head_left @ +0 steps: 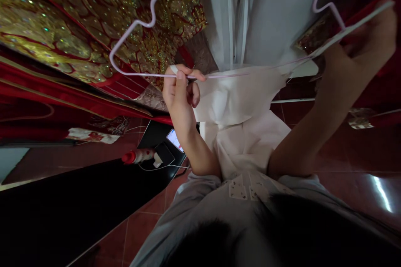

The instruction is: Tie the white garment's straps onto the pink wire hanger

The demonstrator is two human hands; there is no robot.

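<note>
A pale pink hanger spans the upper part of the head view, its top cut off by the frame. My left hand is closed around the hanger's bottom bar, thumb on top, with a white band on one finger. White cloth hangs by the middle of the bar and falls toward my lap. At the far right, my right hand is raised near the hanger's right end. It pinches a pale edge of the cloth, stretched out taut; its fingers are dim and partly hidden.
Red and gold sequined garments hang on the left. Grey-white panels with straps stand ahead. On a black bench lie a red-capped bottle, a lit phone and a white cable. The floor is red tile.
</note>
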